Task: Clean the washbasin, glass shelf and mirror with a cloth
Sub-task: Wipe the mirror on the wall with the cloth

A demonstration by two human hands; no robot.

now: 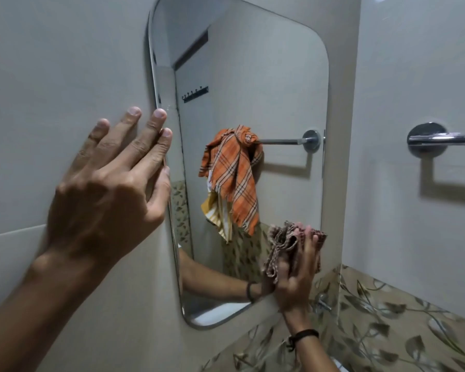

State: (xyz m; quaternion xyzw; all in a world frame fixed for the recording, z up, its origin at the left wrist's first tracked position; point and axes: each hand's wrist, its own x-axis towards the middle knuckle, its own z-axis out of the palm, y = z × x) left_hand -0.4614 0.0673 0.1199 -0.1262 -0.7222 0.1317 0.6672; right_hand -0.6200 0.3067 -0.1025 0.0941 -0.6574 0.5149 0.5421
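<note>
A tall mirror (pixel 253 76) with rounded corners hangs on the pale tiled wall. My right hand (pixel 297 275) presses a crumpled reddish checked cloth (pixel 285 245) against the mirror's lower right corner. My left hand (pixel 110 181) rests flat and open on the wall at the mirror's left edge, fingertips touching the rim. The mirror reflects my forearm and an orange checked towel hanging on a rail. The washbasin and the glass shelf are out of view.
A chrome towel rail (pixel 440 139) is fixed to the right-hand wall. A band of leaf-patterned tiles (pixel 387 318) runs below the mirror, with a small chrome tap (pixel 323 303) just right of my wrist.
</note>
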